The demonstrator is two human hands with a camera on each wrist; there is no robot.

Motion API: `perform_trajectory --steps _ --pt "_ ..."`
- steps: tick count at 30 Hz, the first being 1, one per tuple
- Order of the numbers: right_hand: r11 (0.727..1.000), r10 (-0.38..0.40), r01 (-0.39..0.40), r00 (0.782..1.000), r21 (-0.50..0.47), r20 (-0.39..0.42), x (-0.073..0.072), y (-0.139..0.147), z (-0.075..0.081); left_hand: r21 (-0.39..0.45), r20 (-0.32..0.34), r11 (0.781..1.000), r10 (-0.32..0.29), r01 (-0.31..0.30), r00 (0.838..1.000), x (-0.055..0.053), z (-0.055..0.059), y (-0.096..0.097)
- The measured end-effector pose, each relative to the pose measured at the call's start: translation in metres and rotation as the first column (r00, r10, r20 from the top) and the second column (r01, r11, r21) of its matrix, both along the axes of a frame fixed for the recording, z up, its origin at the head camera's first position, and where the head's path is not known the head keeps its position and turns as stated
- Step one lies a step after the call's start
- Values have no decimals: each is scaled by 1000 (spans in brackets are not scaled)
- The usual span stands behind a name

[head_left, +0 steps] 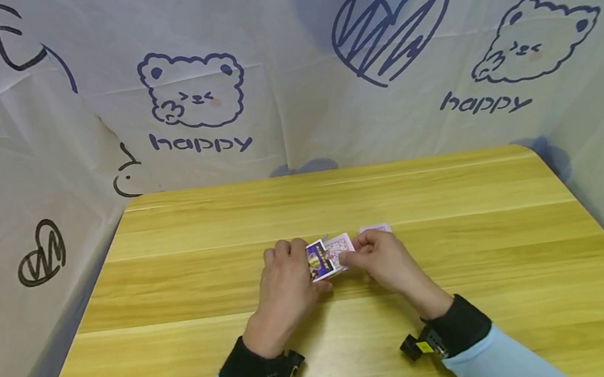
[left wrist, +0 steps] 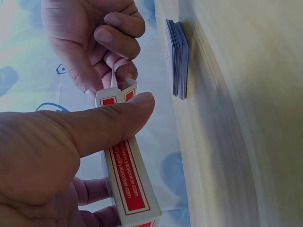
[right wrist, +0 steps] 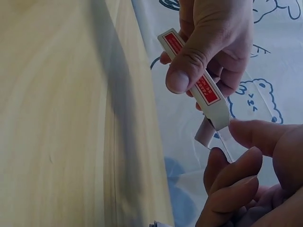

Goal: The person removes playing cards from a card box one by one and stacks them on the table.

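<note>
My left hand (head_left: pixel 284 280) grips a playing card box (head_left: pixel 319 261), its thumb along a narrow side printed red and white in the left wrist view. The box is tilted, its end toward my right hand open with a small side flap (right wrist: pixel 205 133) standing out. My right hand (head_left: pixel 390 261) pinches a patterned playing card (head_left: pixel 338 247) between thumb and fingers at that open end. Part of the card lies inside the box; how many cards are pinched I cannot tell. Just behind my right hand, a squared stack of playing cards (left wrist: pixel 177 61) rests on the table.
The wooden table (head_left: pixel 188 369) spreads out on all sides of the hands. White cloth (head_left: pixel 302 105) with drawn bears and hearts hangs behind it and at both sides. Each wrist wears a black band (head_left: pixel 458 327) with a small camera.
</note>
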State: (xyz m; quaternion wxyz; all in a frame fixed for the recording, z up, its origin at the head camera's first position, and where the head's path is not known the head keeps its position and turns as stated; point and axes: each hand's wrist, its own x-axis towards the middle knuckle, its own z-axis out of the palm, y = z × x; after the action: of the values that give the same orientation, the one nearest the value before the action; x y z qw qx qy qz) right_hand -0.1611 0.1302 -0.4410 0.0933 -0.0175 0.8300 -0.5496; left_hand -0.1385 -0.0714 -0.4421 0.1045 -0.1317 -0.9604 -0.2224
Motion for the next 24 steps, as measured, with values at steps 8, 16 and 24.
perform_trajectory --steps 8,16,24 --pt "1000 -13 14 1000 27 -13 -2 3 -2 1 4 1000 19 -19 1000 -1 1 0" --pt "980 -105 107 994 -169 20 -5 16 11 1 20 999 36 -36 999 -1 1 -1" --pt "944 -201 193 980 -266 -4 -7 26 20 19 42 999 40 -41 998 -2 1 -1"
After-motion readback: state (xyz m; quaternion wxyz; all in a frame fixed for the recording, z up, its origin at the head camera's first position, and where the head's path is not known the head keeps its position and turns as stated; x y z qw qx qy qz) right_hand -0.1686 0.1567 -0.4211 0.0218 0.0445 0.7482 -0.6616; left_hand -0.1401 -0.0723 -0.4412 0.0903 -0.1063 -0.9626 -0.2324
